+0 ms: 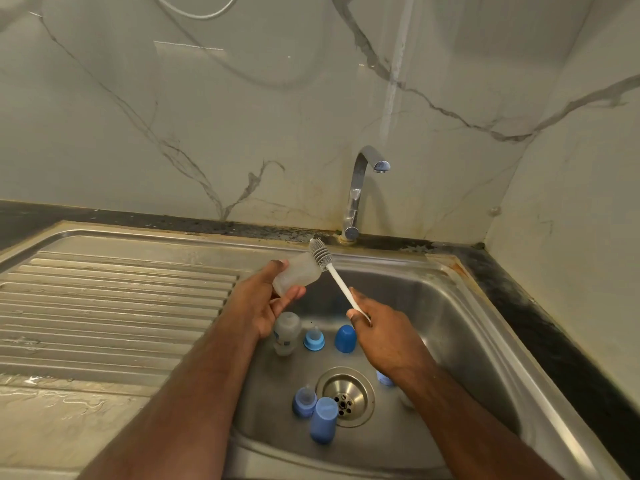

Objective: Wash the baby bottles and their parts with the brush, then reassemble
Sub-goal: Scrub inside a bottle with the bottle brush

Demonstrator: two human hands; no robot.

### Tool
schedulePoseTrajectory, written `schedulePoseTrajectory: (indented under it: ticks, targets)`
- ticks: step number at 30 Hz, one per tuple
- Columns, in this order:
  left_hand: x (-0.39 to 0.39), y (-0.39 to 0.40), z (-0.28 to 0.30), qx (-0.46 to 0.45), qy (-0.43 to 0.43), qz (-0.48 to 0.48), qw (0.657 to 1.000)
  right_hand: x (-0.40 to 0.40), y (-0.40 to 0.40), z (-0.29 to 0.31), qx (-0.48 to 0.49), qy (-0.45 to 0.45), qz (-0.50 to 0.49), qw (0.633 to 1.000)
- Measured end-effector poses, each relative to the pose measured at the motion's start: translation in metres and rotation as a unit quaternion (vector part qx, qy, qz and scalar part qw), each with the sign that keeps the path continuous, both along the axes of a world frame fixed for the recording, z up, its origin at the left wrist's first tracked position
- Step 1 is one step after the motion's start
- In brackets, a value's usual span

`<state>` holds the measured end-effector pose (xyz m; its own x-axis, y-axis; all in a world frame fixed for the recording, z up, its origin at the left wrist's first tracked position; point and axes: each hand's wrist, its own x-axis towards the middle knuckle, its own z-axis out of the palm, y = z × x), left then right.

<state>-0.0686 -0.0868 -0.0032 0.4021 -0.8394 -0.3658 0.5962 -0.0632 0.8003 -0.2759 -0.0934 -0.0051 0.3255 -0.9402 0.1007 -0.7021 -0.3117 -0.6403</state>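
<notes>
My left hand [266, 299] grips a clear, frosted baby bottle [296, 278] tilted over the left edge of the sink basin [460, 327]. My right hand [377, 327] holds the white handle of a bottle brush [332, 271]; its grey bristle head lies against the outside of the bottle's upper end. Down in the basin a second clear bottle [286, 333] stands beside a blue collar with a teat [314, 338] and a blue cap [345, 338]. Closer to me are another collar with a teat [304, 400] and a light blue cap [324, 420]. A blue part [383, 378] peeks out under my right wrist.
The drain strainer [346, 396] sits in the basin's middle. A chrome tap [360, 188] rises behind the sink, with no water running. A ribbed steel draining board [114, 299] stretches to the left. Marble walls close the back and right side.
</notes>
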Motion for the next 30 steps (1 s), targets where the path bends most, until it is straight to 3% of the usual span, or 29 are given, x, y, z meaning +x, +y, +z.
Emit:
schedulePoseTrajectory:
  ticks: [8,17,23,30]
  targets:
    - [-0.003,-0.001,-0.001,0.016,0.021,-0.035,0.999,0.002,-0.001,0.001,-0.025,-0.021,0.001,0.999]
    - [0.006,0.003,-0.003,-0.002,0.106,-0.013,0.994,-0.006,-0.002,-0.001,-0.01,-0.006,0.011,1.0]
    - [0.006,0.006,0.002,-0.039,0.122,0.01,0.992,-0.011,-0.002,0.004,0.031,-0.107,-0.02,0.994]
    - [0.016,0.004,0.001,-0.084,0.117,0.036,0.989,-0.018,0.004,0.009,0.057,-0.041,0.035,0.997]
